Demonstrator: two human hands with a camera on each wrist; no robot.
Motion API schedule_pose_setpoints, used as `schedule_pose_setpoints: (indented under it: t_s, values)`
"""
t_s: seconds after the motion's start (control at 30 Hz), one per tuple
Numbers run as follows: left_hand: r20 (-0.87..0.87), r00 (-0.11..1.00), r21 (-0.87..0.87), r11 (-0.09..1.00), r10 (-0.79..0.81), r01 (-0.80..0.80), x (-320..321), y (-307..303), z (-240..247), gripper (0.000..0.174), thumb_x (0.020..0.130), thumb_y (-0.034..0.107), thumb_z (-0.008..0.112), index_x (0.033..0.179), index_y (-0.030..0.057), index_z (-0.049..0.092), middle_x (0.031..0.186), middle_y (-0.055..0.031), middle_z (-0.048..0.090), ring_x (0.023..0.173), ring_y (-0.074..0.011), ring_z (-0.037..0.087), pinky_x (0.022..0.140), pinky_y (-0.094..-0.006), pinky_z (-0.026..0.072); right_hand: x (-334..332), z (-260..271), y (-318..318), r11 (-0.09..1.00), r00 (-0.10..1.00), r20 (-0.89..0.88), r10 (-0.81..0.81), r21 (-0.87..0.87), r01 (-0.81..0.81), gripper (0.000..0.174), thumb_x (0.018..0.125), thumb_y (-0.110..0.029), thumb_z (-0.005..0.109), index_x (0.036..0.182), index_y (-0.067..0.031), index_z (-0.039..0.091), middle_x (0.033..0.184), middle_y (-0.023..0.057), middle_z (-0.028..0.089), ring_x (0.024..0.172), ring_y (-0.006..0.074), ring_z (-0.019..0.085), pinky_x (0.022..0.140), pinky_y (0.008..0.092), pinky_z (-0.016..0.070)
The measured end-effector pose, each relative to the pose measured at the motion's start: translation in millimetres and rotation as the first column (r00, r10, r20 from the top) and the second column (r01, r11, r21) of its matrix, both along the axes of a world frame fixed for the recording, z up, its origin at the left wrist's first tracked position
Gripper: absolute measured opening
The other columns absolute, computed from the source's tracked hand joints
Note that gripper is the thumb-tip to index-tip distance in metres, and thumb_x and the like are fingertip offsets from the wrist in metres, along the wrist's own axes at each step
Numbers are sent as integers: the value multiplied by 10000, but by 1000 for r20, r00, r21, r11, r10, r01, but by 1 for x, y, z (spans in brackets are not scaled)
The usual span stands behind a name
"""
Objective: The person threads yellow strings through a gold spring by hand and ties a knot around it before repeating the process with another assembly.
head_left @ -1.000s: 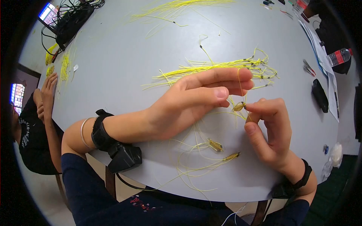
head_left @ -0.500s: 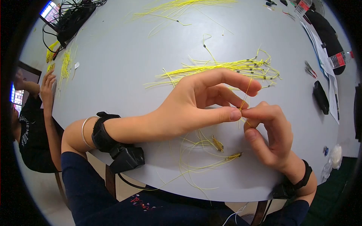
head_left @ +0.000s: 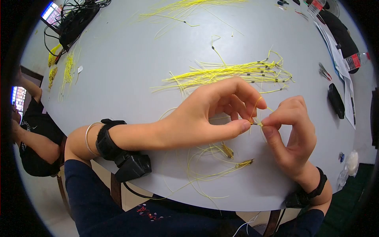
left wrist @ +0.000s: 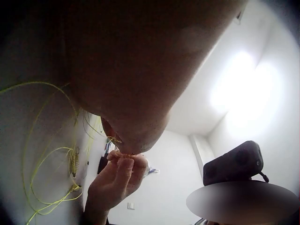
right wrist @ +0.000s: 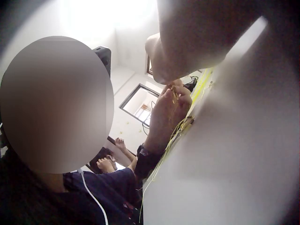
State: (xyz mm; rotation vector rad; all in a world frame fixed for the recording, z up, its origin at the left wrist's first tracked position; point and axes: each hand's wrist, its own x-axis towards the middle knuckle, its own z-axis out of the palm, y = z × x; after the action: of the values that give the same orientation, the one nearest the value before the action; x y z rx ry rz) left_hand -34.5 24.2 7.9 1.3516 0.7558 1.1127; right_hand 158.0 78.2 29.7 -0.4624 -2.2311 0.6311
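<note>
In the head view the left hand (head_left: 217, 108) holds thin yellow line, its thumb and fingers curled round a small piece, with a strand looped over the index finger. Close on its right, the right hand (head_left: 292, 134) pinches the other end of that small piece (head_left: 257, 124) between thumb and index finger. The piece is mostly hidden by the fingertips. Below the hands, two coiled gold pieces (head_left: 227, 150) (head_left: 245, 163) with long yellow strands lie on the table. The left wrist view shows the right hand (left wrist: 119, 180) touching the left fingertips.
Beyond the hands lies a yellow strand bundle (head_left: 221, 73) with dark beads; another bundle (head_left: 197, 6) is at the far edge. At right are scissors (head_left: 325, 72), a black case (head_left: 335, 101), papers (head_left: 335, 59) and a bottle (head_left: 356, 61). Black cables (head_left: 79, 19) and another person (head_left: 39, 138) are at left.
The left fingers have curled in from nearly straight to hold the small piece. The right hand has moved slightly right and down, its thumb and index finger now closed together. The other person's arms have moved.
</note>
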Motion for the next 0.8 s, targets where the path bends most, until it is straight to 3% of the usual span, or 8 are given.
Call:
schedule_pose_setpoints:
  t_s: [0.3, 0.47, 0.6, 0.8]
  values:
    - [-23, 993, -34, 992, -119, 118, 0, -1, 2, 295, 808, -9, 543, 1092, -1, 462, 1034, -59, 517, 878, -101, 522, 797, -255, 440, 0, -2, 0, 997, 1000, -31, 3, 78, 0, 260, 572, 97, 653, 767, -62, 590, 667, 26, 538, 589, 159, 474, 559, 255, 354]
    - [53, 986, -83, 984, -157, 161, 0, -3, 2, 267, 810, -5, 543, 1067, 1, 473, 993, -49, 511, 850, -102, 514, 785, -254, 436, 1, -3, -1, 998, 995, -92, -35, 55, 40, 271, 583, 106, 661, 789, -59, 603, 686, 27, 536, 616, 150, 468, 545, 238, 358]
    - [91, 987, -106, 984, -134, 143, 3, -4, 3, 254, 806, 10, 575, 1043, 6, 483, 968, -39, 515, 839, -91, 510, 765, -247, 433, 1, -1, -1, 999, 996, -81, -20, 44, 24, 275, 581, 108, 660, 793, -59, 604, 682, 28, 535, 614, 147, 465, 541, 233, 355]
    - [-21, 994, -86, 991, -103, 101, 0, -4, 7, 225, 789, 60, 638, 971, 14, 514, 926, -25, 554, 767, -56, 535, 725, -211, 421, 2, -1, -2, 999, 997, -71, -19, 44, 22, 284, 575, 110, 658, 793, -63, 600, 681, 26, 533, 609, 156, 461, 541, 243, 351]
